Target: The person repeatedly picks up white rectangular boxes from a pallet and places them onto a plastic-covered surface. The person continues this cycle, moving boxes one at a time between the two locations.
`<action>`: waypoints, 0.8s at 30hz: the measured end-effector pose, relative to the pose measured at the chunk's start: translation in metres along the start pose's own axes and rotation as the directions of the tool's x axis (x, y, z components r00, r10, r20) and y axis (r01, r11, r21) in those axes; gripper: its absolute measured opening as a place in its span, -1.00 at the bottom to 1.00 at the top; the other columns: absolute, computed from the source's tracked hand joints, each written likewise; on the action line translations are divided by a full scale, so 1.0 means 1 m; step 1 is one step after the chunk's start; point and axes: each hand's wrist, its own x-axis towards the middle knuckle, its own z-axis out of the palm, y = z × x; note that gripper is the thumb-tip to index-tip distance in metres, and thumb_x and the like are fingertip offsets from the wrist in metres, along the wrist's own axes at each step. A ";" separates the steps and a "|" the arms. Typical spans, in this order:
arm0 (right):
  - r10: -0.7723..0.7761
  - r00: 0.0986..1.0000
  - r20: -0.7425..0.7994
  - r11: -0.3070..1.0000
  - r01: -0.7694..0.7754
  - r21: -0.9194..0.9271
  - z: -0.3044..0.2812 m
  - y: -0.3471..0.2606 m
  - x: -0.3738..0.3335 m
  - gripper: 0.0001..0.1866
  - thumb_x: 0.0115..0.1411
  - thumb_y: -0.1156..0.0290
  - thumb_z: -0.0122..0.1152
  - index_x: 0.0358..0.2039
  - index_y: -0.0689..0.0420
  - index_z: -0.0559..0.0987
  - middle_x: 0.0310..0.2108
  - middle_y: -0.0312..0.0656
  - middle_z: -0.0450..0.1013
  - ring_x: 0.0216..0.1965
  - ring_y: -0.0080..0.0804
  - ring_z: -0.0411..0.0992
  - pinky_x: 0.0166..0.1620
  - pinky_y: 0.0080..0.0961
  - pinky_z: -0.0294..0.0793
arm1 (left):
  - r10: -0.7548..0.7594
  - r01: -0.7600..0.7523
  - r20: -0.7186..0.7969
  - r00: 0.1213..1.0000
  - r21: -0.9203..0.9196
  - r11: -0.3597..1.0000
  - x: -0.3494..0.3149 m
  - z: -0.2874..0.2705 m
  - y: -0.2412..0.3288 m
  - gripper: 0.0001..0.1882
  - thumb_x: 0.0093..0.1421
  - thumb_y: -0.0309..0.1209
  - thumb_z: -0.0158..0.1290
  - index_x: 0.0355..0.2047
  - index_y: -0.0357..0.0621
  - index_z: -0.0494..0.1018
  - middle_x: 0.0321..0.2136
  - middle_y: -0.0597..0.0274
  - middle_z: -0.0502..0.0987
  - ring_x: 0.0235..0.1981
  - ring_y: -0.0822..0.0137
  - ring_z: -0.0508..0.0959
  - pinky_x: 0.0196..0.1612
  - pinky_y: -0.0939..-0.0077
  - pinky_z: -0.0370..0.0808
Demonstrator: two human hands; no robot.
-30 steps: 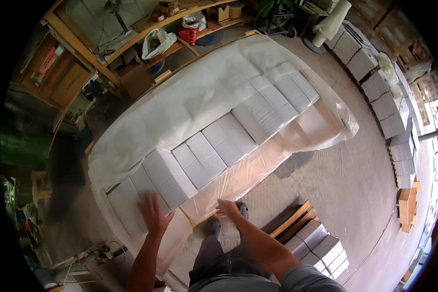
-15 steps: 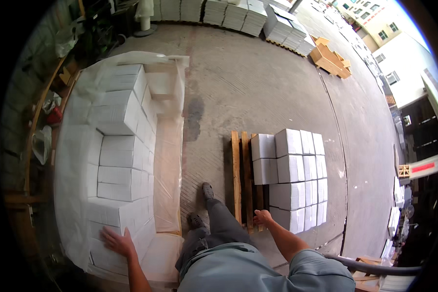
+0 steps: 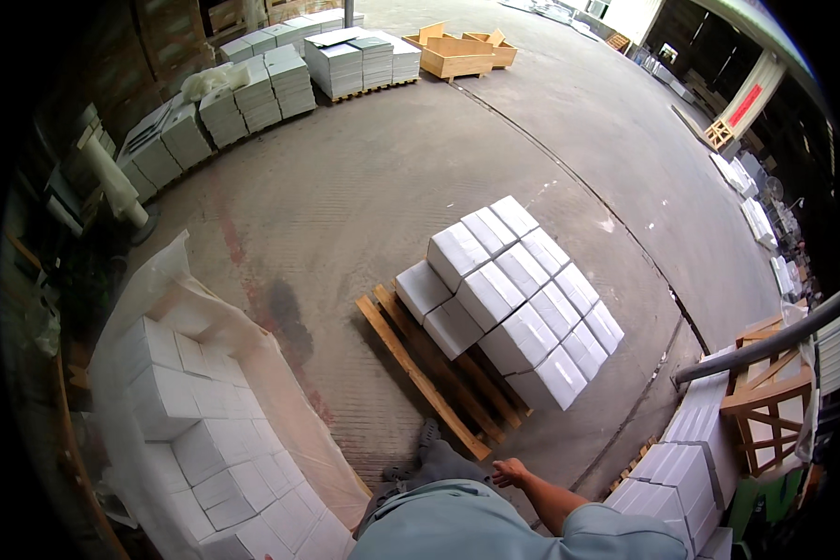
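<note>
My right hand (image 3: 509, 473) hangs near the end of a wooden pallet (image 3: 418, 369), fingers loosely stretched out and nothing in them. White cartons (image 3: 523, 294) stand stacked in rows on that pallet, and the hand is apart from them. Its left side shows bare wooden slats. My left hand has dropped out of the picture at the lower edge. At the lower left, more white cartons (image 3: 224, 448) are packed together, with clear plastic sheeting (image 3: 238, 327) draped around and beside them.
Stacks of pale flat sheets (image 3: 275, 84) on pallets line the far left. Open wooden crates (image 3: 457, 58) stand at the back. To the right are more white stacks (image 3: 667, 485), a wooden frame (image 3: 770, 397) and a dark pole (image 3: 765, 336). Concrete floor (image 3: 364, 187) lies between.
My view has turned to the right, so the pallet of cartons appears rotated. My left hand, earlier over the left-hand cartons, has gone out of view. My right hand stays low near the pallet.
</note>
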 end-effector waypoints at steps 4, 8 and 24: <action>-0.098 0.995 0.011 0.995 0.098 0.030 -0.040 -0.025 0.037 -0.53 0.18 0.17 -0.01 -0.13 0.38 0.42 -0.26 0.09 0.47 -0.37 -0.07 0.51 -0.34 -0.23 0.56 | 0.008 -0.004 0.057 0.998 -0.086 0.996 0.013 -0.018 0.047 0.00 -0.06 0.30 -0.04 0.17 -0.27 0.13 0.12 -0.16 0.20 0.12 -0.12 0.23 0.03 -0.15 0.25; -0.095 0.994 -0.057 0.976 0.104 0.192 -0.053 -0.099 0.039 -0.59 0.15 0.19 0.02 -0.26 0.36 0.46 -0.38 0.01 0.48 -0.48 -0.17 0.49 -0.43 -0.34 0.54 | 0.137 -0.115 0.127 0.982 -0.169 0.979 0.023 -0.059 0.127 -0.14 0.02 0.16 0.01 0.14 -0.27 0.17 0.15 -0.11 0.18 0.18 -0.01 0.18 0.12 -0.03 0.21; 0.004 0.986 -0.165 0.887 0.072 0.456 -0.011 -0.196 0.078 -0.52 0.17 0.16 0.00 -0.13 0.39 0.39 -0.26 0.12 0.47 -0.35 -0.17 0.52 -0.35 -0.35 0.57 | 0.800 -0.197 0.514 0.310 -0.788 0.583 0.042 -0.059 0.610 -0.58 0.07 -0.15 -0.01 -0.31 -0.31 0.52 -0.33 -0.16 0.54 -0.24 0.01 0.54 -0.15 0.28 0.41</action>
